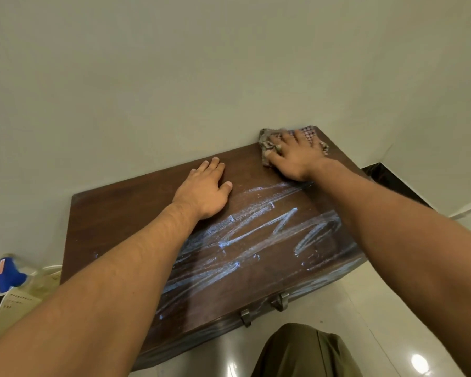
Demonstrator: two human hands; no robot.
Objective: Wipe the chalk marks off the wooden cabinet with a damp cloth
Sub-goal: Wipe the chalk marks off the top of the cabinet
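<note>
Big dark wooden cabinet (114,213) pushed up against the pale wall, top facing the camera, so everything reachable from one spot. Chalk marks (245,240) scrawled across the near and middle part of the top, far strip looking mostly bare wood. Looks like early days, most of the scribble untouched. Left hand (204,190) flat on the wood just beside the chalk, fingers spread and holding nothing, probably bracing for the long reach. Right hand (297,156) stretched to the far right corner by the wall, fingers splayed and pressing down on the cloth (314,133), not really clutching it, good for scrubbing. Cloth bunched under the palm, checked edge poking out. Blue-capped spray bottle (7,276) parked off to the left, likely for wetting.
</note>
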